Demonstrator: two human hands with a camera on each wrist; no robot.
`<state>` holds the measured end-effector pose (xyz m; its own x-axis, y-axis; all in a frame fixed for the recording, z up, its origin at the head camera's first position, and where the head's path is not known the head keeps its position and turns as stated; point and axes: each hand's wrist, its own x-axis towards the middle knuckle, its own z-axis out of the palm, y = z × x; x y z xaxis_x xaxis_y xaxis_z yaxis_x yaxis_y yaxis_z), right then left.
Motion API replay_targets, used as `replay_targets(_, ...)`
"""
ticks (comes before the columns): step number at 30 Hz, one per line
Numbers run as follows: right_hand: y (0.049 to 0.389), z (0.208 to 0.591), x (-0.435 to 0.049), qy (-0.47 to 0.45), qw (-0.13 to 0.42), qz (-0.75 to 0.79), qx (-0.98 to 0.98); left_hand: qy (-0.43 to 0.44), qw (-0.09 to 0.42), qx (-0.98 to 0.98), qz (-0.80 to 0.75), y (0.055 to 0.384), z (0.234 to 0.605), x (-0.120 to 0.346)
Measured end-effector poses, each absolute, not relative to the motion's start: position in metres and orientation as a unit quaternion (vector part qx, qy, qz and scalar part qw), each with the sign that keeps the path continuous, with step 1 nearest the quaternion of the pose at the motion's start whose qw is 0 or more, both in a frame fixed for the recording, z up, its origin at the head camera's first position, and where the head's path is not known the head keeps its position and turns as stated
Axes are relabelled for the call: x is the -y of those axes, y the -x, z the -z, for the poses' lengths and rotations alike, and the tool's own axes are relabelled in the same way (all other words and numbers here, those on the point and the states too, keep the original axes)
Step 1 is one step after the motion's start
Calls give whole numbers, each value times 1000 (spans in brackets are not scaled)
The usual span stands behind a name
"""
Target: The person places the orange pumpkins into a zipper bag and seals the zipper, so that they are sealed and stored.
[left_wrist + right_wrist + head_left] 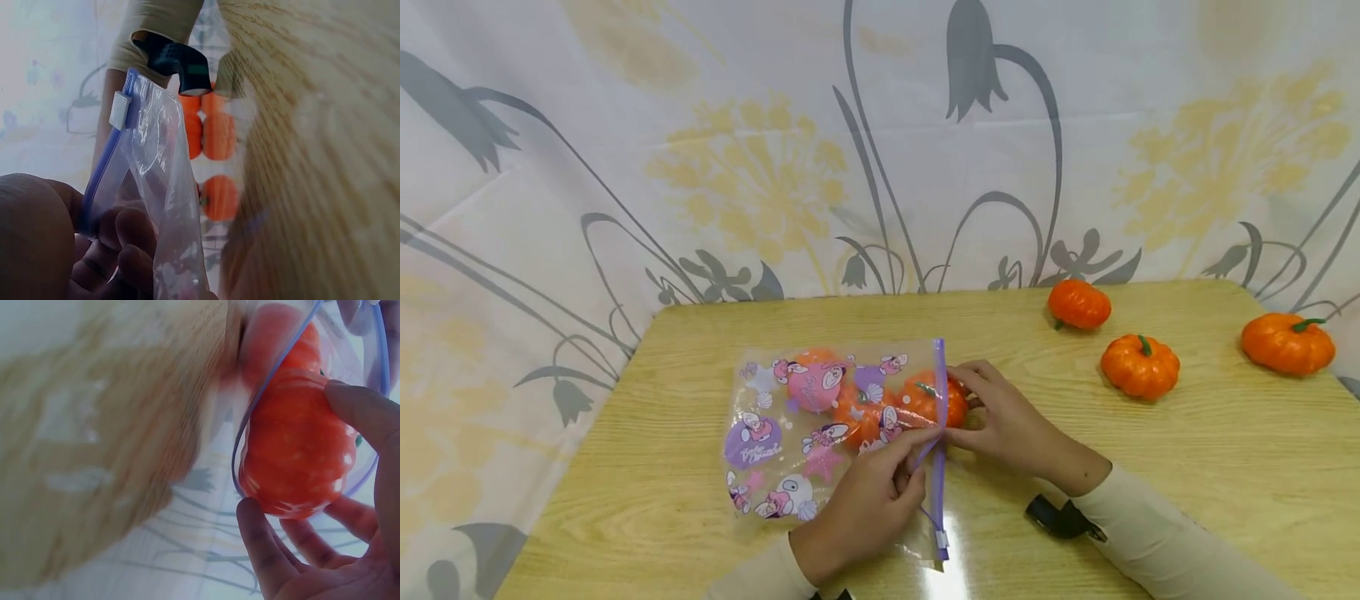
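A clear zip bag (775,467) with purple edging and pink cartoon prints lies on the table, its mouth toward the right. My left hand (868,504) pinches the purple rim near the middle of the mouth. In the left wrist view a white slider (120,110) sits on the purple zip strip. My right hand (1011,421) holds a small orange toy pumpkin (297,447) within the open mouth, thumb on one side and fingers round the other. Deeper in the bag are further orange pumpkins (859,414), partly hidden by the prints.
Three more pumpkins stand on the wooden table (647,433): one at the back (1078,304), one nearer (1141,367) and one at the far right (1287,344). Behind the table hangs a flower-patterned cloth (910,167). A black wrist device (1058,517) sits by the right sleeve.
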<state>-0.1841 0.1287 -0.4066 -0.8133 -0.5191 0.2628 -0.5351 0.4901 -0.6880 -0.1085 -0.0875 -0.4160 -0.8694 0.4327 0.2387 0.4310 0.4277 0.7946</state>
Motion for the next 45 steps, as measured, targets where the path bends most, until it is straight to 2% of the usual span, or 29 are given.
replay_targets(12,186,407,-133,-296,-46,-424,855,-254,11,-846,-469,108,415,87)
replay_targets(21,187,412,-133,-321,-75,-478,814,-254,-3,-851,-459,108,416,88)
replay_targets(35,187,408,-132,-241,-84,-511,821,-255,9,-855,-451,109,414,88)
replay_targets(45,189,406,-133,-188,-161,-594,766,-262,7,-858,-442,109,412,88)
